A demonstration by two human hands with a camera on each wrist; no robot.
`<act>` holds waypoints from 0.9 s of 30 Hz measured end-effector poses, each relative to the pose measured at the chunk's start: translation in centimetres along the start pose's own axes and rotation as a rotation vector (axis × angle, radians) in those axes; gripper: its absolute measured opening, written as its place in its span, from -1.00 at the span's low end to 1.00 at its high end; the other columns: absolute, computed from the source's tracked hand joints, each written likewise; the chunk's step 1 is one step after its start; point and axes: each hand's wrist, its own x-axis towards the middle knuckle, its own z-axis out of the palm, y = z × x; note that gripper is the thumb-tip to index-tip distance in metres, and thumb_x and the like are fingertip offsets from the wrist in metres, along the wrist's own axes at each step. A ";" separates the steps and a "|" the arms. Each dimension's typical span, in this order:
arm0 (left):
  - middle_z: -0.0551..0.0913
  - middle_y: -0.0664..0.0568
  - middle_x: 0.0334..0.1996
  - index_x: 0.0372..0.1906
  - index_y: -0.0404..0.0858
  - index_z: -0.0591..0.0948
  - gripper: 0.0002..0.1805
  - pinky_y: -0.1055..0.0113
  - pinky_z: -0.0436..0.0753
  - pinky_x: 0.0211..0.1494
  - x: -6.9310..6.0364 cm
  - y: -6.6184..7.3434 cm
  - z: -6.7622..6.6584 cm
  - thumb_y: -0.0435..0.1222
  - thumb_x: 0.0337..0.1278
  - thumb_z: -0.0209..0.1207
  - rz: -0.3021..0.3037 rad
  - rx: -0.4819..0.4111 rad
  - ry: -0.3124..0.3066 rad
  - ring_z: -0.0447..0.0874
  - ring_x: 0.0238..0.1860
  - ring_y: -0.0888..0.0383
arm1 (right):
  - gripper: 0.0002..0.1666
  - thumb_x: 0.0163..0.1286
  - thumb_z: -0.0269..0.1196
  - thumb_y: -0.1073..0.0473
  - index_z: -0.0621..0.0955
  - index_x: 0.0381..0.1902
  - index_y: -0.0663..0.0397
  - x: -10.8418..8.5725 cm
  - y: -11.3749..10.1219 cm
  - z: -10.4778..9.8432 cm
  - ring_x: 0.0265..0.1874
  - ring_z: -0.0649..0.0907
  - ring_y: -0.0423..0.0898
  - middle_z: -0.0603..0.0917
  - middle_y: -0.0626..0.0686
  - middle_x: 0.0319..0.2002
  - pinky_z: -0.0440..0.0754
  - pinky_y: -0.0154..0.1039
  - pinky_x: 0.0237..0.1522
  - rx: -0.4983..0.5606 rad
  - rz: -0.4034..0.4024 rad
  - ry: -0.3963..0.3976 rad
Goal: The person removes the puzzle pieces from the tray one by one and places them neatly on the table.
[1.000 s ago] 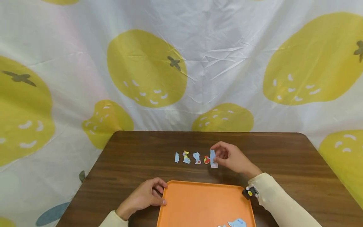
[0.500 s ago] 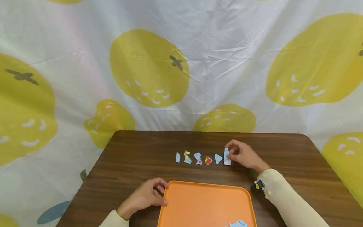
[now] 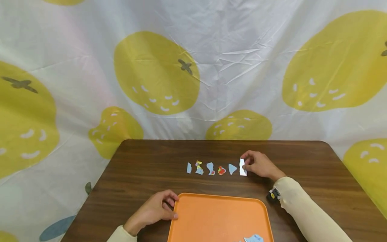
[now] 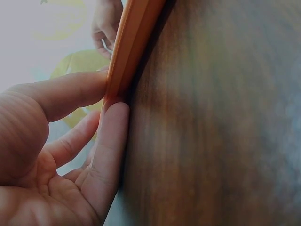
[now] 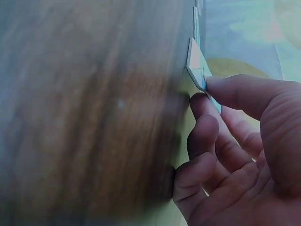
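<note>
At its left rim, near the far-left corner, my left hand (image 3: 154,209) holds the orange tray (image 3: 196,215); the left wrist view shows this hand (image 4: 70,136) with thumb and fingers against the tray edge (image 4: 136,42). My right hand (image 3: 261,164) pinches a pale paper strip (image 3: 242,167) at the right end of a row. Up close, the right hand (image 5: 244,141) has its thumb and a fingertip on the piece (image 5: 195,63). Left of it lie a triangular blue piece (image 3: 232,168), a red piece (image 3: 221,170) and several others.
A pale blue scrap (image 3: 254,238) lies in the tray at the bottom edge of the head view. The brown wooden table (image 3: 145,178) reaches back to a white curtain (image 3: 242,67) with yellow fruit prints.
My right hand has moved right with the strip, and the triangular blue piece has come into view beside the red one. The strip now shines white. My left hand has stayed at the tray.
</note>
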 end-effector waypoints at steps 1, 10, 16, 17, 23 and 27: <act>0.58 -0.11 -0.17 0.12 -0.34 0.62 -0.43 0.38 0.73 -0.35 0.0 0.0 0.0 -0.49 -0.07 0.56 0.000 -0.002 -0.001 0.73 -0.32 0.09 | -0.65 0.30 0.47 0.24 0.67 0.02 0.16 0.0 0.0 0.0 -0.37 0.62 -0.16 0.72 -0.04 -0.35 0.55 -0.24 -0.24 -0.004 0.000 0.000; 0.58 -0.11 -0.17 0.11 -0.34 0.62 -0.43 0.37 0.73 -0.35 0.1 -0.2 -0.1 -0.47 -0.07 0.57 -0.003 0.003 -0.001 0.74 -0.32 0.08 | -0.69 0.28 0.47 0.25 0.67 -0.03 0.14 0.4 0.0 0.0 -0.40 0.59 -0.16 0.70 -0.04 -0.37 0.53 -0.24 -0.27 -0.026 0.004 -0.011; 0.58 -0.11 -0.17 0.11 -0.33 0.62 -0.44 0.37 0.74 -0.35 0.1 -0.2 -0.2 -0.44 -0.06 0.58 -0.010 0.014 -0.005 0.75 -0.33 0.13 | -0.72 0.26 0.48 0.27 0.68 -0.08 0.09 0.5 -0.2 0.1 -0.42 0.55 -0.15 0.65 -0.02 -0.38 0.50 -0.20 -0.27 -0.077 0.010 -0.002; 0.58 -0.11 -0.18 0.11 -0.33 0.62 -0.44 0.37 0.75 -0.35 0.1 -0.2 -0.2 -0.43 -0.06 0.58 -0.013 0.017 -0.005 0.75 -0.33 0.14 | -0.71 0.26 0.49 0.26 0.68 -0.08 0.08 0.5 -0.2 0.1 -0.42 0.55 -0.15 0.65 -0.02 -0.37 0.50 -0.20 -0.27 -0.080 0.008 -0.001; 0.57 -0.10 -0.19 0.09 -0.31 0.63 -0.45 0.36 0.74 -0.35 0.1 -0.3 -0.3 -0.42 -0.06 0.60 -0.017 0.025 -0.005 0.74 -0.33 0.11 | -0.71 0.26 0.50 0.24 0.68 -0.08 0.08 0.4 -0.2 0.1 -0.40 0.55 -0.15 0.65 -0.03 -0.36 0.49 -0.22 -0.27 -0.053 0.000 0.007; 0.58 -0.10 -0.19 0.09 -0.30 0.63 -0.45 0.37 0.74 -0.35 0.2 -0.3 -0.3 -0.41 -0.06 0.60 -0.011 0.024 -0.004 0.74 -0.33 0.11 | -0.70 0.28 0.50 0.23 0.68 -0.07 0.09 0.2 -0.5 -0.1 -0.37 0.57 -0.15 0.66 -0.03 -0.35 0.50 -0.23 -0.26 -0.034 -0.005 0.000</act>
